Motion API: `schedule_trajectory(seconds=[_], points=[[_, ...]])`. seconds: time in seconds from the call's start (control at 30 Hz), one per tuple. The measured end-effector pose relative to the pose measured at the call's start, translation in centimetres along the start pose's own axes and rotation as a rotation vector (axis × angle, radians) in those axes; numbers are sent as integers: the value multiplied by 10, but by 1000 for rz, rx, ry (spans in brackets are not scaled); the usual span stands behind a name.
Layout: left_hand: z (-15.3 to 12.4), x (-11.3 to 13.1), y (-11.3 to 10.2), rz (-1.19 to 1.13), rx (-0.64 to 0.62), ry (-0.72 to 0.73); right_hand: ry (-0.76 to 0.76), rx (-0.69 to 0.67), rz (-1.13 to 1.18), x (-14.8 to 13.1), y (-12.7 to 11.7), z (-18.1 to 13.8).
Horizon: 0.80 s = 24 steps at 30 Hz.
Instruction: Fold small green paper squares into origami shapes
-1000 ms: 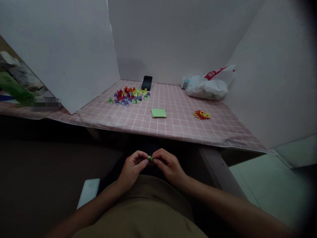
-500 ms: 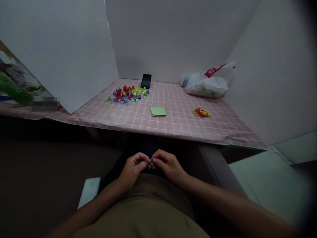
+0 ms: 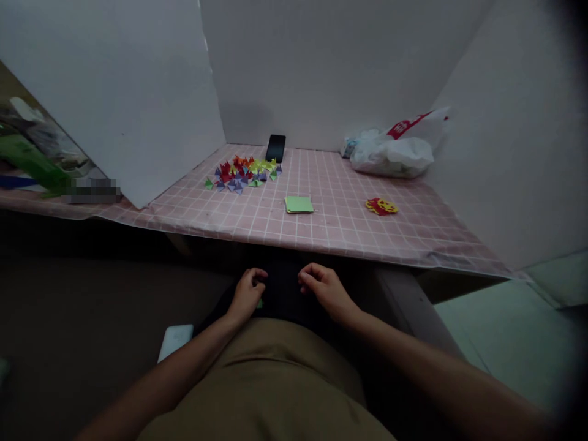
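Over my lap, below the table edge, my left hand point(image 3: 248, 294) has its thumb and fingers curved and apart, with nothing between them. Just under it a small green piece of folded paper point(image 3: 260, 303) shows against the dark trousers; its shape is mostly too small to make out. To the right, my right hand point(image 3: 325, 293) is held with the fingers curled in and the thumb against them, and no paper shows in it. A stack of green paper squares point(image 3: 299, 204) lies on the table in front of both hands.
On the pink checked tablecloth point(image 3: 331, 229) sit many small folded paper cranes point(image 3: 239, 176), a black phone point(image 3: 275, 148), red and yellow cut-out pieces point(image 3: 381, 206) and a white plastic bag point(image 3: 392, 156). White panels point(image 3: 316, 73) enclose the table. A white device point(image 3: 176, 340) lies at my left.
My hands have parted; before, they met with the green folded paper pinched between them. The green paper is now out of the fingers, beneath my left hand. The view has shifted slightly.
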<state>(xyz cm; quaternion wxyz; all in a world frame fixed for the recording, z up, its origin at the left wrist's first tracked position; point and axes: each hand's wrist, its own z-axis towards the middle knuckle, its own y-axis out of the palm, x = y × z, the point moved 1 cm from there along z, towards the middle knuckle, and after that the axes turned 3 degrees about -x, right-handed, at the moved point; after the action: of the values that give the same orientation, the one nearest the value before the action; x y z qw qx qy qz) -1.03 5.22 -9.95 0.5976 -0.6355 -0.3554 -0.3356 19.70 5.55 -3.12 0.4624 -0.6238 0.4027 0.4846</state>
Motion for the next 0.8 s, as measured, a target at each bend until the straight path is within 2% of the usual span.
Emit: schedule_trajectory(seconds=[0.2,0.37,0.47,0.6,0.7,0.8], points=[[-9,-19,-17,138,-187,32,25,-76,34,0,6,-2],[-16,-9,-25,105,-218,29,-10,-158,2,3,10,-5],[-23,18,-35,6,-176,43,-57,-173,-4,-2,13,-8],[-32,73,-48,-498,-241,30,-107,-187,41,-30,14,-10],[-28,111,-55,-600,-236,116,-164,-208,124,-58,11,-9],[-19,134,-58,-659,-205,217,-253,-216,184,-80,5,-4]])
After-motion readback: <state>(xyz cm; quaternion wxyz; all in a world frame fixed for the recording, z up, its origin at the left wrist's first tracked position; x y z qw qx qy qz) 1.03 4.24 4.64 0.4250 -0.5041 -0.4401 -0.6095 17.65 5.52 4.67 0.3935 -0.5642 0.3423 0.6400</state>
